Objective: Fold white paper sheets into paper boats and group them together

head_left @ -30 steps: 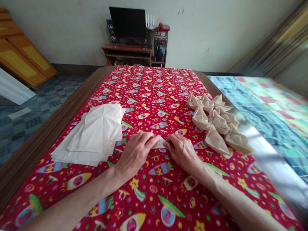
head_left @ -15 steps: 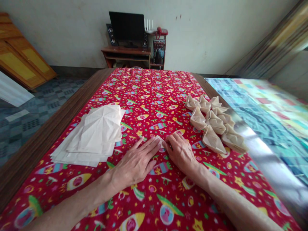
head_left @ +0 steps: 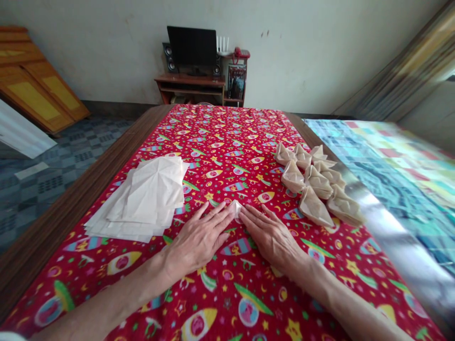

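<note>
A small piece of folded pale paper point(head_left: 236, 207) lies on the red patterned cloth point(head_left: 241, 156), mostly covered by my fingers. My left hand point(head_left: 202, 232) rests flat with its fingers stretched out, the fingertips pressing on the paper's left side. From the right, my right hand point(head_left: 268, 232) also lies flat, its fingertips touching the paper's other side. To the left is a stack of creased white paper sheets point(head_left: 152, 184). Several folded paper boat-like shapes point(head_left: 317, 181) stand grouped on the right.
The cloth covers a table with a brown wooden edge point(head_left: 117, 147). Beyond it stands a desk point(head_left: 192, 80) with a monitor point(head_left: 192, 49), speakers and a red telephone point(head_left: 242, 53). A bed-like surface with a blue patterned cover point(head_left: 373, 175) adjoins on the right. A wooden cabinet point(head_left: 39, 90) stands at left.
My right hand's fingers, curled before, are now straightened and laid flat by the paper. The left hand stays on its side. The view has shifted slightly.
</note>
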The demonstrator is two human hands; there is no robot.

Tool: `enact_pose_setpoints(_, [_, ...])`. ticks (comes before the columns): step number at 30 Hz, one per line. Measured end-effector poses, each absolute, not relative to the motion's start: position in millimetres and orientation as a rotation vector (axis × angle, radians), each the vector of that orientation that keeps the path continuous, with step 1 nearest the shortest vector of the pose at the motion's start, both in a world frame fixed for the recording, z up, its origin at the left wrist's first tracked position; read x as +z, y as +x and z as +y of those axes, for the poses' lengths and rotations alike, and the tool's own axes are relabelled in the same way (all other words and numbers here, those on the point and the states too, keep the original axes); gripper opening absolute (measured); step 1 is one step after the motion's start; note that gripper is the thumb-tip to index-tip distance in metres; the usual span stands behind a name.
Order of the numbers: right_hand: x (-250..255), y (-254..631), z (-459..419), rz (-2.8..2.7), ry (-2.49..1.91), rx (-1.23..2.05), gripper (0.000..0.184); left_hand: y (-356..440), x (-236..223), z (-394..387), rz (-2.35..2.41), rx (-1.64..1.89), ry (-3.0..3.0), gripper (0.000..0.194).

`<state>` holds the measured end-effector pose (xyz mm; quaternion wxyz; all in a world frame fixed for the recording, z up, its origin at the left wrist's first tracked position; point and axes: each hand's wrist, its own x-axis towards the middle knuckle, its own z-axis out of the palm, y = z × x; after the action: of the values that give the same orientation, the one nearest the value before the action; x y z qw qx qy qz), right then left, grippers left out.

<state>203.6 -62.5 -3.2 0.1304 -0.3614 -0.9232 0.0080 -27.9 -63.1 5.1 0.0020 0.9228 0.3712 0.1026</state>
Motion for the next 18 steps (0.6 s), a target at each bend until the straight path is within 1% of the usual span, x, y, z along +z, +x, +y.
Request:
enact_pose_setpoints(7, [-5,213,-70,-2.637,-1.077,0.001,0.045,-41,1,-65,1.214,0.377,2.875,0.043])
enact_pose_setpoints(10, [-8,213,-70,-2.571,-1.117,-0.038,0.038,-44,-1,-63,1.251,0.439,2.858,0.041])
enact_pose_setpoints(14, [-6,202,-60,-2.500,-1.101,-0.181,0.024,-39,-1,-55,1.237,0.651,2.787,0.031])
enact_pose_setpoints(18, [5,187,-44,-2.575,-1.095,-0.281,0.020,-28,3,-46,1.206,0.698,2.703,0.028])
